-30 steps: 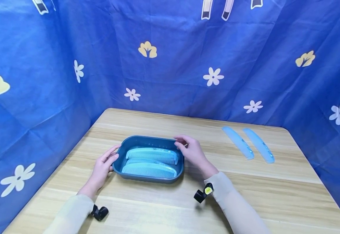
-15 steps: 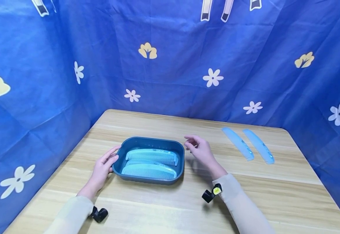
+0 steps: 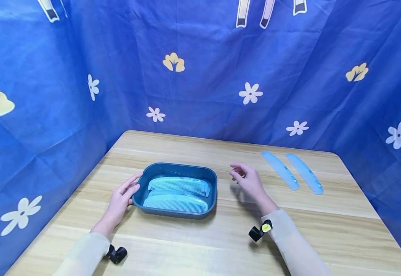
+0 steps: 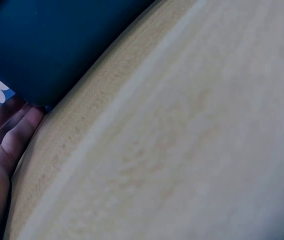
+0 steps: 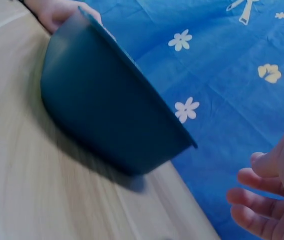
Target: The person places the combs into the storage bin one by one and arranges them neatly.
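Observation:
A dark blue rectangular basin point(image 3: 174, 213) stands on the table with light-blue combs point(image 3: 177, 204) lying in it, teeth toward the front. My left hand point(image 3: 121, 197) rests against the basin's left end, its fingers fairly straight along the wall and the thumb near the rim. In the left wrist view, the left fingers point(image 4: 25, 127) lie at the basin's lower corner. My right hand point(image 3: 249, 183) is in the air to the right of the basin and holds nothing; its fingers are loosely bent. The right wrist view shows a gap between these fingers point(image 5: 254, 202) and the basin.
On the back right of the wooden table point(image 3: 200, 245) lie two more light-blue combs, a left one point(image 3: 280, 170) and a right one point(image 3: 305, 173), side by side and slanted. A blue patterned cloth point(image 3: 207, 76) hangs around the back and sides.
My right hand has left the basin's right rim and moved right, toward the two combs on the table. The left hand and the basin have stayed in place.

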Demonstrator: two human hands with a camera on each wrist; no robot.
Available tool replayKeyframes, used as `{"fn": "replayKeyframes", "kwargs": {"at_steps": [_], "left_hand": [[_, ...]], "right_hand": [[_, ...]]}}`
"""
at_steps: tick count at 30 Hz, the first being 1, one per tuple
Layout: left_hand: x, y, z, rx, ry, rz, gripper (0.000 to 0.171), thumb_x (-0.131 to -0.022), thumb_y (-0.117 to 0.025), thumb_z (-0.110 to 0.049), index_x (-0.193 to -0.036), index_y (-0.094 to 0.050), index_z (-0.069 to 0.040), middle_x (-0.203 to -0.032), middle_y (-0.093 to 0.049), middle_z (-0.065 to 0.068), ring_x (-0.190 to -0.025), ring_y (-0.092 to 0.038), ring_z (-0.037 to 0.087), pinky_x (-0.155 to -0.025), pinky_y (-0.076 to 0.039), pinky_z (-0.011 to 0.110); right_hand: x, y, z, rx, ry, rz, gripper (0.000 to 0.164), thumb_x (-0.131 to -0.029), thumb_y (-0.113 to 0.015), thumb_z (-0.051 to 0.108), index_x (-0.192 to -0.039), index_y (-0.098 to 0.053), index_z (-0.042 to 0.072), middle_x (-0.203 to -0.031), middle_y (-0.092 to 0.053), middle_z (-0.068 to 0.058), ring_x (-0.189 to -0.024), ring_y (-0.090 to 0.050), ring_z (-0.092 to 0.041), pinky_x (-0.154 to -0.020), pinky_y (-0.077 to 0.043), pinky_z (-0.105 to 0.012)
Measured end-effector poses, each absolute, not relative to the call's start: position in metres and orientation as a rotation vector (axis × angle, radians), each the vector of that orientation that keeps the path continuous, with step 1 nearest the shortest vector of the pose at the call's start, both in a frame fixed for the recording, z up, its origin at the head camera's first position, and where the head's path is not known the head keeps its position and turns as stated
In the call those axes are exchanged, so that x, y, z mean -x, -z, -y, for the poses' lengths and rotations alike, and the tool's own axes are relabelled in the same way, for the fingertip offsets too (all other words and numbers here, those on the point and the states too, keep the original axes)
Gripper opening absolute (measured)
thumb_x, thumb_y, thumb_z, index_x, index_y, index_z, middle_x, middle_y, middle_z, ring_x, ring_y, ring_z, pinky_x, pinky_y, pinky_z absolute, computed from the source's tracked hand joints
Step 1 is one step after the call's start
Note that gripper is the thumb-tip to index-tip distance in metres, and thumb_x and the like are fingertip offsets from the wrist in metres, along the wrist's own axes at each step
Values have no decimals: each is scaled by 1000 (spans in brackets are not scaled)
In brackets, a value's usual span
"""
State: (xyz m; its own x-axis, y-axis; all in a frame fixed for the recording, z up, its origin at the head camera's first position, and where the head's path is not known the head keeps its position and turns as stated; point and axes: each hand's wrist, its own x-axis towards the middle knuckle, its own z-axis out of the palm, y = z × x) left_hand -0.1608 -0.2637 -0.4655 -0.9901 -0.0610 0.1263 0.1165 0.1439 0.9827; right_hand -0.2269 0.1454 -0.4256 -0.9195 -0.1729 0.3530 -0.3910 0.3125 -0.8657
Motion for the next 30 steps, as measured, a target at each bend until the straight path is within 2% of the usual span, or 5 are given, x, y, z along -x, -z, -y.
{"fn": "replayKeyframes", "kwargs": {"at_steps": [8, 16, 19, 26, 30], "left_hand": [[161, 467, 263, 49, 1988, 2258, 48, -96, -52, -27, -139, -43, -10, -118, -48, 13, -89, -58, 10, -63, -54, 25], [161, 467, 262, 48, 1986, 2253, 47, -96, -53, -27, -139, -44, -12, -117, -49, 12, -89, -58, 9, -62, -53, 24], [161, 467, 262, 49, 1987, 2252, 47, -96, -53, -27, -139, -44, -12, -116, -50, 12, -87, -57, 9, -62, -53, 24], [161, 467, 262, 62, 1980, 2254, 47, -96, -52, -26, -140, -43, -12, -115, -51, 10, -90, -57, 9, -64, -54, 25], [161, 467, 263, 58, 1972, 2258, 47, -96, -52, -27, -140, -43, -12, -114, -52, 7, -91, -56, 9, -65, -54, 25]], "right_hand": [[227, 436, -166, -444, -1701, 2390, 22, -87, -64, 5, -109, -64, -1, -86, -64, -19, -69, -63, -29, -59, -53, -41], [229, 443, -189, -386, -1595, 2534, 28, -88, -62, 7, -115, -61, 0, -91, -63, -15, -77, -61, -31, -66, -49, -26], [230, 448, -198, -356, -1580, 2572, 30, -89, -61, 6, -117, -59, -3, -93, -63, -18, -79, -61, -32, -67, -49, -26], [236, 456, -220, -288, -1515, 2620, 30, -89, -60, 6, -117, -58, -5, -93, -63, -17, -77, -62, -31, -58, -52, -30], [241, 456, -234, -246, -1436, 2661, 30, -91, -58, 7, -119, -56, -4, -94, -63, -17, -77, -62, -30, -58, -51, -30]]}}
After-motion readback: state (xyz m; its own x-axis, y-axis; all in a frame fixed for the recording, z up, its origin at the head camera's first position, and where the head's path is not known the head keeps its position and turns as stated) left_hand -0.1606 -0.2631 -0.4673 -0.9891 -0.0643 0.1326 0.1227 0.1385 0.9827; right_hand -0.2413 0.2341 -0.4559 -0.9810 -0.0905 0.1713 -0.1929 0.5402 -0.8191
